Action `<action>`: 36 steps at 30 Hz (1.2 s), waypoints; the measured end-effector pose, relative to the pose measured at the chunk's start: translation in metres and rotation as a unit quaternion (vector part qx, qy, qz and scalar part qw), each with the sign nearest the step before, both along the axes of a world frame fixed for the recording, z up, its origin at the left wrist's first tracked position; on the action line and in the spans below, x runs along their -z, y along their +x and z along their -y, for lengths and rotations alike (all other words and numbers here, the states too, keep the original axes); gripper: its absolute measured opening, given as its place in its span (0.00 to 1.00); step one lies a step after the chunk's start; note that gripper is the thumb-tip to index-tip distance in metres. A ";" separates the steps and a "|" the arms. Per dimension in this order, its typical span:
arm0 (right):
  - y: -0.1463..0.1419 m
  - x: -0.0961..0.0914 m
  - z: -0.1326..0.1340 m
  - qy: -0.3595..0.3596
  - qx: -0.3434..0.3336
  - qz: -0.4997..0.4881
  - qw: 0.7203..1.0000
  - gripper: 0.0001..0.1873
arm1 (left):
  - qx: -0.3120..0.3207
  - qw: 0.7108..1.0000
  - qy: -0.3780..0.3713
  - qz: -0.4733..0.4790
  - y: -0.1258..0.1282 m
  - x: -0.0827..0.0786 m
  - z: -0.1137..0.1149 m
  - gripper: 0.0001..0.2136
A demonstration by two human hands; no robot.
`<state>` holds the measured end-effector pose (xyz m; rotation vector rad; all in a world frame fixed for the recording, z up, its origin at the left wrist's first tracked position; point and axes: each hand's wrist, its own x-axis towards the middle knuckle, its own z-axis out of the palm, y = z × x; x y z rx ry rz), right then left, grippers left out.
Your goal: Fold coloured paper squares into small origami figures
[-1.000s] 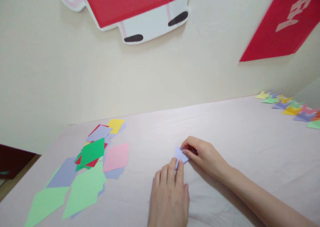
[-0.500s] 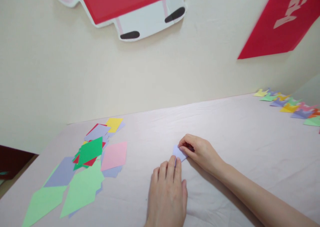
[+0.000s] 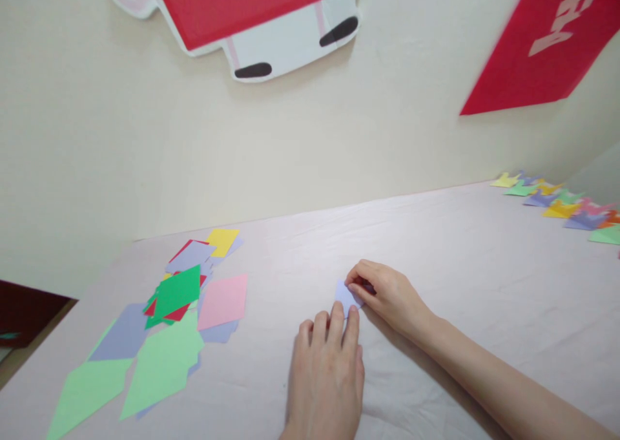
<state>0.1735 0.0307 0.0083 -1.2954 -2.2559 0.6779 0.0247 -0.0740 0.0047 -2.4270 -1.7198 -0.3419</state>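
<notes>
A small folded piece of light purple paper (image 3: 343, 293) lies on the cloth-covered table, partly hidden under my fingers. My left hand (image 3: 327, 369) rests palm down with fingers stretched out, its index and middle fingertips touching the paper's near edge. From the right, my right hand (image 3: 380, 291) pinches the paper's right side between thumb and curled fingers. The right corner of the paper is covered by that hand.
Loose sheets lie spread at the left: a dark green sheet (image 3: 179, 293), a pink sheet (image 3: 223, 302), a light green sheet (image 3: 162, 362) and several others. Small folded paper shapes (image 3: 562, 209) stand in rows at the far right. A wall (image 3: 310, 149) rises behind the table.
My left index finger has slid a little to the right along the paper's near edge, spreading from the middle finger. My right hand keeps its pinch in place.
</notes>
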 end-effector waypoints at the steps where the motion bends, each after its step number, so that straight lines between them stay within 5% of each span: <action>1: 0.000 0.000 0.000 0.003 -0.004 0.002 1.000 0.06 | 0.002 1.000 0.004 -0.003 0.000 0.000 0.000 0.20; 10: 0.011 -0.013 0.012 0.029 -0.044 -0.016 0.999 0.11 | 0.004 0.999 0.038 -0.007 0.001 0.003 0.000 0.19; 27: 0.017 -0.010 0.010 0.002 -0.040 -0.011 0.999 0.14 | 0.001 0.999 0.036 -0.020 0.002 0.002 0.001 0.19; 36: 0.047 0.002 -0.006 0.004 -0.024 -0.019 1.000 0.18 | 0.005 1.000 0.011 -0.029 0.002 -0.001 0.002 0.20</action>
